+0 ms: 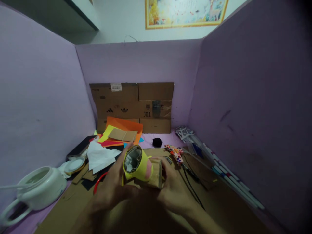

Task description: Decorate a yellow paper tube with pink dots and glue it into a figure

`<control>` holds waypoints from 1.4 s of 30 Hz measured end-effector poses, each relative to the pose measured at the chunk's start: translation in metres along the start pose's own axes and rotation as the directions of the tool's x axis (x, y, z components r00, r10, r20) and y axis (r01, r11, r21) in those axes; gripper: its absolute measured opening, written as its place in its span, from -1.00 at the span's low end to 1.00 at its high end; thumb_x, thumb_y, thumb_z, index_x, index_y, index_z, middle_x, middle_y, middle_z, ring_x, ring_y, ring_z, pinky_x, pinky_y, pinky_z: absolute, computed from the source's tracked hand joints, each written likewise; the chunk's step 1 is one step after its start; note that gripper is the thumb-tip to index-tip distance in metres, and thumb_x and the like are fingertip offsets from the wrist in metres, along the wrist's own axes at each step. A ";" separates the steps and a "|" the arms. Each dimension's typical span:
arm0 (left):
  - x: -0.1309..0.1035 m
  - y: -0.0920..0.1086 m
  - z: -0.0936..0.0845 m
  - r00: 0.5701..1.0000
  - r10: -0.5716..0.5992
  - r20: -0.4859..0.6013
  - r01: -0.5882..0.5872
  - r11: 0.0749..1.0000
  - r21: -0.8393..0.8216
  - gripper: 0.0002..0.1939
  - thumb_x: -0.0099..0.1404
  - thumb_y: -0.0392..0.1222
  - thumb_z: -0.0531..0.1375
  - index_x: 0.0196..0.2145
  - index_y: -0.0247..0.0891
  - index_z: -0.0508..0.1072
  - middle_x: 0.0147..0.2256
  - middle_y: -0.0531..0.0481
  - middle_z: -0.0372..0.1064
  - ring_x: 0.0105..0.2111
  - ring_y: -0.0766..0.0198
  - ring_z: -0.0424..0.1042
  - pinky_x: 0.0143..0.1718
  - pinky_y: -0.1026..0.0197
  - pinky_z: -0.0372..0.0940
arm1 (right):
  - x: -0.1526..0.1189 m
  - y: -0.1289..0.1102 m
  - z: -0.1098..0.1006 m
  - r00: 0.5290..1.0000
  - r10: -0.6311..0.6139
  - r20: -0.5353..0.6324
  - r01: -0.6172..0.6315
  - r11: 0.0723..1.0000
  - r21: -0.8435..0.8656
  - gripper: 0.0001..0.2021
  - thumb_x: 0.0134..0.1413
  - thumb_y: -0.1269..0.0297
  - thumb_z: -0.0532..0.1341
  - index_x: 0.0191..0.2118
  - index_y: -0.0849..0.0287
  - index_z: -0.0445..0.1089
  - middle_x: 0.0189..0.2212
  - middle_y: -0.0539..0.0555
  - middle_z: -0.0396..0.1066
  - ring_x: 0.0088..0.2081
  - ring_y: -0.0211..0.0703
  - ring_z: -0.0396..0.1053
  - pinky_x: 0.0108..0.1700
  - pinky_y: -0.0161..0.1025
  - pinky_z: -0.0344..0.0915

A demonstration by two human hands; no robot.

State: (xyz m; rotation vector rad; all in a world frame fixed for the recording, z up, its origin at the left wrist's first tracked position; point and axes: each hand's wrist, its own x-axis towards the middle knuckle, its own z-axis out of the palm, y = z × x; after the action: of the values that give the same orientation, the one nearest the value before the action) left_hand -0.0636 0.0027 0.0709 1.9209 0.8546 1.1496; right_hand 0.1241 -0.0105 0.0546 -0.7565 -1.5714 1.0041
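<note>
Between both hands is a yellow paper-covered cardboard tube (140,167) with a pink patch on its side. Crumpled pale paper fills its open end, which tilts up and toward the left. Beside the tube, and seemingly joined to it, is a brown cardboard block (156,174). My left hand (117,183) is closed around the tube's left side, thumb beneath it. Fingers of my right hand (172,187) grip the block's right edge. A curved red handle (99,182) shows beside my left wrist; the rest of it is hidden.
A colourful patterned glue gun (175,153) with its black cable lies right of the hands, near a black ball of yarn (157,142). White pot (41,190), round lid (74,164), white paper (99,156) and coloured sheets (126,125) lie left. Long rods (231,180) line the right wall.
</note>
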 end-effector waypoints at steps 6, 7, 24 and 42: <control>-0.027 0.041 -0.028 0.923 0.373 -0.098 -0.316 0.877 0.363 -0.52 0.11 -0.15 0.31 -0.04 0.01 0.26 0.24 -0.02 0.00 0.22 -0.08 0.05 0.17 -0.15 0.13 | -0.002 0.018 -0.002 0.994 -0.060 0.092 0.068 0.994 -0.086 -0.39 -0.35 0.60 0.21 -0.03 0.14 0.24 -0.17 0.08 0.38 -0.21 -0.07 0.36 -0.17 -0.18 0.30; -0.030 0.046 -0.033 0.925 0.377 -0.055 -0.311 0.830 0.463 -0.57 0.10 -0.17 0.32 -0.09 -0.03 0.29 0.24 -0.02 0.01 0.21 -0.07 0.07 0.17 -0.13 0.13 | -0.003 0.020 -0.001 0.994 -0.052 0.098 0.061 0.994 -0.093 -0.40 -0.34 0.59 0.22 -0.03 0.14 0.23 -0.17 0.09 0.38 -0.21 -0.07 0.36 -0.18 -0.18 0.30; -0.024 0.078 -0.051 0.882 0.355 0.310 -0.441 0.387 0.810 -0.77 0.07 -0.24 0.27 -0.25 -0.16 0.45 0.19 -0.06 0.17 0.11 -0.07 0.22 0.05 -0.07 0.25 | -0.011 0.009 0.005 0.988 -0.086 0.127 0.102 0.987 -0.122 -0.55 -0.24 0.55 0.23 -0.10 0.17 0.29 -0.24 0.09 0.39 -0.26 -0.10 0.35 -0.23 -0.18 0.29; -0.026 0.062 -0.036 0.927 0.213 0.308 -0.360 0.733 0.578 -0.75 0.10 -0.29 0.28 -0.24 -0.04 0.53 -0.15 -0.01 0.41 -0.22 0.20 0.45 -0.26 0.31 0.40 | -0.013 -0.001 0.003 0.969 -0.177 0.174 0.210 0.959 -0.193 -0.48 -0.40 0.56 0.21 -0.14 0.15 0.32 -0.22 0.08 0.31 -0.20 -0.06 0.29 -0.19 -0.16 0.27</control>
State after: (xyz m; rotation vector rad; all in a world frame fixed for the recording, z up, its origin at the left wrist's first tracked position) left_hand -0.0953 -0.0419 0.1243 2.7645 0.9066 0.8384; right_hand 0.1239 -0.0234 0.0495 -0.6631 -1.8697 0.7758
